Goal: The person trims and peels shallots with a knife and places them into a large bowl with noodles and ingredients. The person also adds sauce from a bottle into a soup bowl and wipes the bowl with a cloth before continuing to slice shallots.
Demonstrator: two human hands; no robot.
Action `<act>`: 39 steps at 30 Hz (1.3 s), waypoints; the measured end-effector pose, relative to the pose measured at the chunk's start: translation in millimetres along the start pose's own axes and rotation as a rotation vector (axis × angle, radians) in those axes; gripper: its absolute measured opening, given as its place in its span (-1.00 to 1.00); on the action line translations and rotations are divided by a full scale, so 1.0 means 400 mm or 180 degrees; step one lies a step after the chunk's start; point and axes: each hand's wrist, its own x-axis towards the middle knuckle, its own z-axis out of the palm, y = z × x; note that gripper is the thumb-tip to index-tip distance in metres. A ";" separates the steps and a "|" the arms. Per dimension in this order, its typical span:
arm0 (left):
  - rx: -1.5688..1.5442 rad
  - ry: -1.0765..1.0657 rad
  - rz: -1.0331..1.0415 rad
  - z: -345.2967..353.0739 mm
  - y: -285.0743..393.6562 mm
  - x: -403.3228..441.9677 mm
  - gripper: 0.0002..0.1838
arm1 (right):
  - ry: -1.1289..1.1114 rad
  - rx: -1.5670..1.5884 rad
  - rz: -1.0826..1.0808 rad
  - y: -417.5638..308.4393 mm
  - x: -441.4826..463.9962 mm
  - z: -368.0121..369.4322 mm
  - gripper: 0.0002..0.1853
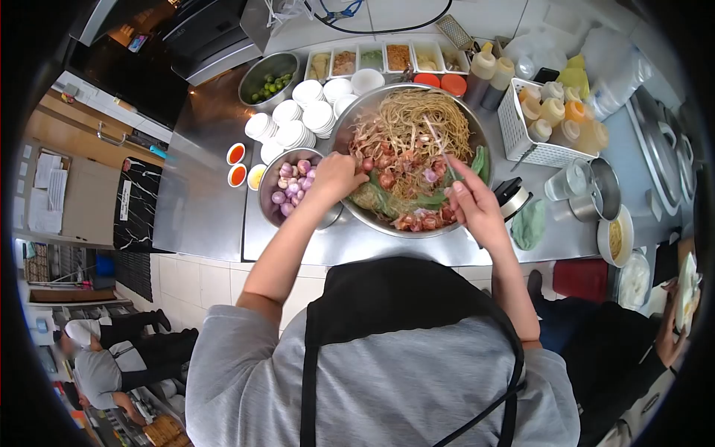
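Purple onions (293,182), green limes (272,88), red lids (453,85), black apron (402,294), white-veined black panel (138,217)

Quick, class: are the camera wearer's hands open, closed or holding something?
Left hand: curled at the large bowl; grip cannot be told.
Right hand: partly curled above it; grip unclear.

Both bare forearms were stretched forward; the left hand (339,179) was turned inward with its fingers bent, while the right hand (474,201) was held partly curled.
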 end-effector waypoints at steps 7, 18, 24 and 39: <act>-0.2149 0.1235 0.0409 -0.022 0.094 -0.083 -0.74 | -0.0381 -0.0172 -0.0213 0.023 0.002 0.068 -0.59; -0.3807 0.0938 0.0323 -0.041 0.164 -0.119 -0.65 | -0.0440 0.0296 -0.0235 0.035 -0.005 0.102 -0.55; -0.3473 0.1139 0.0264 -0.046 0.190 -0.125 -0.68 | -0.0383 -0.0057 -0.0335 0.035 -0.004 0.095 -0.56; -0.2395 0.1970 0.1397 -0.025 0.227 -0.139 -0.71 | -0.0239 0.0937 0.0166 0.041 0.036 0.082 -0.93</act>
